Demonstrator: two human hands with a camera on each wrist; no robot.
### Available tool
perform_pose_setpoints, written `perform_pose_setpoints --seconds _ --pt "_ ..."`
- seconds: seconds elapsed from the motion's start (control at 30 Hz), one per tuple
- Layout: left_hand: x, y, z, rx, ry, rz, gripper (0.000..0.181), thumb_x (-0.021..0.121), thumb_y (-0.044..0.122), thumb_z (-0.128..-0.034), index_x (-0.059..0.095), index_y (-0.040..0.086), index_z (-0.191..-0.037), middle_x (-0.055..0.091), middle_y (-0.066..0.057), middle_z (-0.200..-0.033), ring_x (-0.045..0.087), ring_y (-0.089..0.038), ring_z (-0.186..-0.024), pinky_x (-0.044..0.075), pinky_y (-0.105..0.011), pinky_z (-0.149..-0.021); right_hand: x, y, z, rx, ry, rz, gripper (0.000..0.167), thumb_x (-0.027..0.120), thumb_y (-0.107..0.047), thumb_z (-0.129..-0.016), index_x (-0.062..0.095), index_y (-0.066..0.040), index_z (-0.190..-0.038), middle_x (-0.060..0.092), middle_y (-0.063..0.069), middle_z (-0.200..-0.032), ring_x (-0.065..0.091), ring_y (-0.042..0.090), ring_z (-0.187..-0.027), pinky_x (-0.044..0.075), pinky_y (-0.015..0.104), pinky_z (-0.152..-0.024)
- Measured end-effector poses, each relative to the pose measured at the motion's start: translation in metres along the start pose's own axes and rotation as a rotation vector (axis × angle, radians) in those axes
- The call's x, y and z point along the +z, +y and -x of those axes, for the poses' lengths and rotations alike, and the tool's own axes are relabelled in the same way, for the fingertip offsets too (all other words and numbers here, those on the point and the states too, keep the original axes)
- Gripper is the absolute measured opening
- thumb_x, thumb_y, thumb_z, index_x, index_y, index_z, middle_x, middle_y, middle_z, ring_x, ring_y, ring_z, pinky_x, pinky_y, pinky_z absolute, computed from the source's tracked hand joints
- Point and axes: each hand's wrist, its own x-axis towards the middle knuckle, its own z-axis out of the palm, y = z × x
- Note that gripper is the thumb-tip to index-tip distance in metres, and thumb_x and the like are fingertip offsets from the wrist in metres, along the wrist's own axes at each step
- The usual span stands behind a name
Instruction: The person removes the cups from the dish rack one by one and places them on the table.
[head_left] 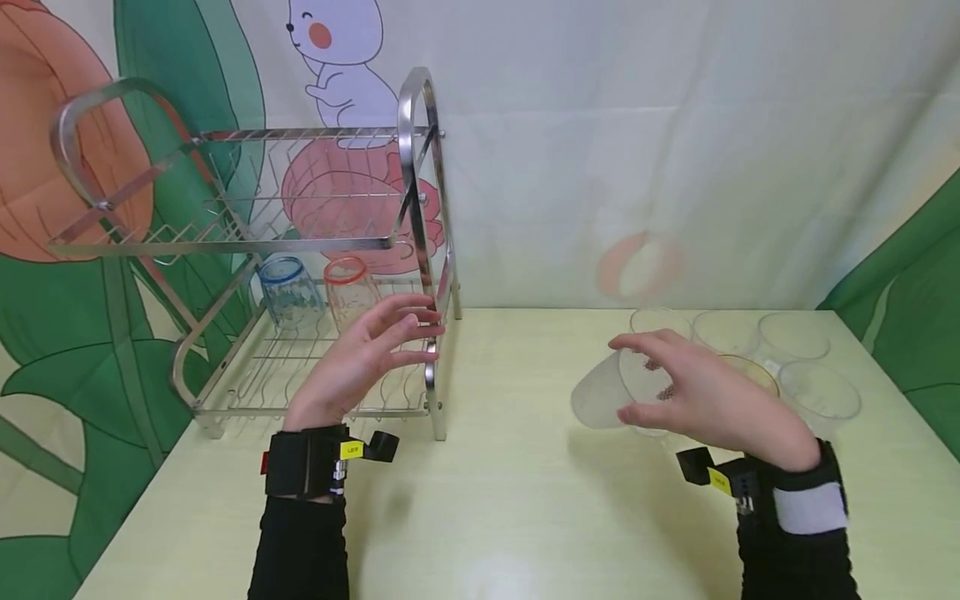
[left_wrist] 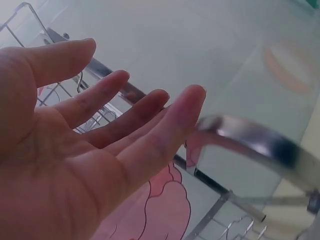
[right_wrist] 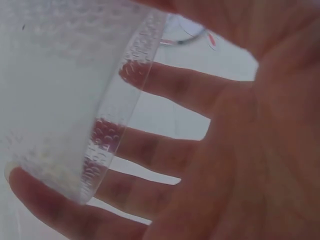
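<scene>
My right hand [head_left: 701, 396] holds a clear, dimpled glass [head_left: 597, 396] near its rim, thumb on one side and fingers on the other. The glass is tilted in the air above the table, its base pointing left. In the right wrist view, fingertips show through the wall of the glass [right_wrist: 55, 95]. My left hand [head_left: 360, 358], holding nothing, is in front of the two-tier metal dish rack [head_left: 225, 247], fingers extended near its right side. On the lower tier stand a blue-rimmed glass [head_left: 294, 298] and a red-rimmed glass [head_left: 351, 292], the latter partly behind the left hand.
Several clear glasses stand at the right of the table, among them a glass [head_left: 821, 390] beyond the right wrist and a yellow-rimmed glass [head_left: 757, 368] partly hidden by the hand. A printed curtain [head_left: 540, 167] hangs behind. Pale tabletop [head_left: 495, 467] lies between the arms.
</scene>
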Motion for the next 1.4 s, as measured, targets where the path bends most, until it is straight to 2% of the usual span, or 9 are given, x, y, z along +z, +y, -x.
perform_pose_setpoints --seconds 0.13,0.33,0.4,0.53,0.8,1.1,1.2,1.3,1.4 --pt "-0.008 -0.002 0.005 -0.036 0.005 -0.039 0.044 0.050 0.021 -0.1044 0.040 0.007 -0.145 0.045 -0.017 -0.141 0.047 -0.035 -0.130 0.047 -0.042 -0.099 0.008 0.004 0.005 -0.027 -0.040 0.053 0.067 0.078 -0.032 -0.083 0.049 -0.015 -0.141 0.050 0.014 -0.132 0.060 0.027 -0.104 0.053 0.035 -0.076" --pt "-0.024 0.004 0.011 -0.028 0.073 -0.101 0.044 0.053 0.028 -0.1026 0.044 0.011 -0.142 0.047 -0.016 -0.138 0.050 -0.032 -0.127 0.048 -0.039 -0.098 0.017 0.008 0.015 -0.072 -0.073 0.124 0.065 0.081 -0.024 -0.079 0.053 -0.010 -0.136 0.051 0.014 -0.127 0.057 0.031 -0.109 0.051 0.044 -0.085" --pt "-0.029 0.007 0.013 -0.039 0.073 -0.126 0.048 0.053 0.030 -0.1026 0.041 0.010 -0.144 0.045 -0.016 -0.140 0.048 -0.032 -0.128 0.048 -0.040 -0.098 0.018 0.008 0.017 -0.064 -0.075 0.140 0.064 0.082 -0.023 -0.078 0.054 -0.010 -0.135 0.051 0.017 -0.127 0.056 0.034 -0.110 0.051 0.047 -0.086" --pt "-0.038 0.010 0.015 -0.095 0.081 -0.250 0.051 0.054 0.034 -0.1013 0.041 0.012 -0.145 0.047 -0.013 -0.139 0.050 -0.029 -0.126 0.048 -0.041 -0.098 0.022 0.008 0.018 -0.037 -0.087 0.172 0.064 0.082 -0.021 -0.077 0.054 -0.009 -0.133 0.050 0.021 -0.127 0.057 0.037 -0.107 0.050 0.049 -0.084" --pt "-0.050 0.011 0.005 -0.147 0.126 -0.505 0.047 0.053 0.031 -0.1026 0.044 0.010 -0.144 0.049 -0.013 -0.136 0.054 -0.030 -0.118 0.050 -0.046 -0.094 0.028 0.009 0.017 0.028 -0.093 0.214 0.062 0.081 -0.014 -0.073 0.056 -0.006 -0.130 0.047 0.025 -0.128 0.056 0.040 -0.104 0.051 0.047 -0.078" --pt "-0.063 0.014 -0.015 -0.121 0.197 -0.638 0.042 0.050 0.025 -0.1040 0.046 0.004 -0.140 0.045 -0.018 -0.141 0.044 -0.033 -0.127 0.047 -0.049 -0.095 0.031 0.015 0.019 0.074 -0.106 0.226 0.064 0.081 -0.011 -0.071 0.057 -0.004 -0.130 0.049 0.025 -0.129 0.053 0.045 -0.109 0.051 0.049 -0.079" --pt "-0.067 0.013 -0.024 -0.088 0.260 -0.764 0.039 0.051 0.020 -0.1034 0.047 0.002 -0.138 0.044 -0.019 -0.140 0.040 -0.036 -0.129 0.039 -0.052 -0.101 0.031 0.015 0.018 0.072 -0.107 0.235 0.063 0.081 -0.010 -0.071 0.057 -0.003 -0.130 0.051 0.024 -0.128 0.055 0.042 -0.109 0.051 0.050 -0.083" --pt "-0.075 0.010 -0.034 -0.080 0.358 -0.955 0.038 0.052 0.021 -0.1020 0.051 0.001 -0.135 0.047 -0.023 -0.134 0.039 -0.041 -0.125 0.036 -0.056 -0.098 0.033 0.014 0.015 0.065 -0.106 0.248 0.062 0.081 -0.009 -0.072 0.058 -0.002 -0.129 0.053 0.023 -0.128 0.056 0.040 -0.109 0.051 0.050 -0.086" --pt "-0.083 0.004 -0.043 -0.121 0.417 -1.103 0.040 0.056 0.025 -0.1001 0.056 0.002 -0.132 0.046 -0.026 -0.132 0.038 -0.045 -0.122 0.038 -0.063 -0.091 0.036 0.014 0.014 0.068 -0.119 0.260 0.062 0.083 -0.010 -0.072 0.058 -0.002 -0.129 0.053 0.024 -0.129 0.057 0.040 -0.110 0.052 0.049 -0.085"
